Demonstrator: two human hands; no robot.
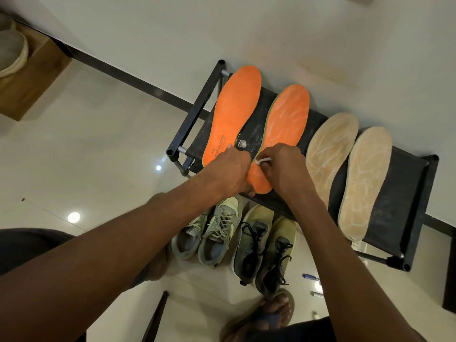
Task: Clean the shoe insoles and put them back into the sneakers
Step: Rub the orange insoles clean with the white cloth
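Two orange insoles lie on a black rack (404, 183): a clean-looking one (234, 112) at the left and a white-smeared one (287, 119) beside it. Two beige insoles (330, 149) (365, 178) with white smears lie to the right. My left hand (232, 171) holds the heel end of the smeared orange insole. My right hand (283, 166) grips a small white thing, perhaps a brush or cloth (263, 160), against that heel. Below the rack stand a grey-green pair of sneakers (212, 233) and a yellow-grey pair with black laces (266, 248).
A white wall runs behind the rack, with a dark skirting. A wooden box (32, 77) with a woven basket sits at the far left. A blue pen-like item (309, 276) lies on the tiled floor at the right. My sandalled foot (274, 314) is at the bottom.
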